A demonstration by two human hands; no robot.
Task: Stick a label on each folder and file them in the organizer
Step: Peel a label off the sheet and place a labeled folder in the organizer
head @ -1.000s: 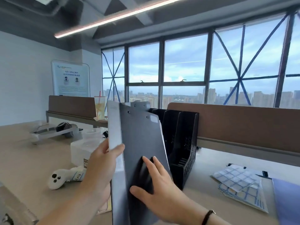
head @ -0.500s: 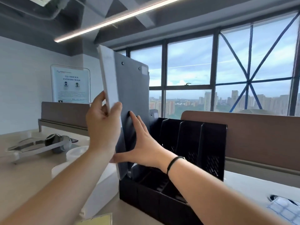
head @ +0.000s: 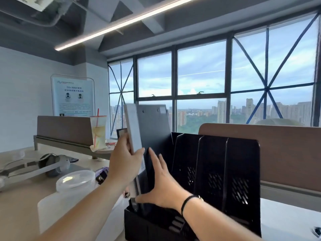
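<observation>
Two hands on folder (head: 152, 129), upright, bottom edge entering leftmost organizer (head: 217, 171) slot. Left hand (head: 124, 164) fingers clamp spine for steering; right hand (head: 162, 181) flat, fingers straight, pressing cover to guide it down. Label at top corner.

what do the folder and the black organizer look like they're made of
Folder: looks like stiff matte plastic or coated board, dark grey with a pale spine; it stands unbent in the left hand with the right hand flat against it, and two rivets show near the top. Organizer: likely moulded black plastic with a slight sheen, judging by its thin dividers and vent slots.
</observation>
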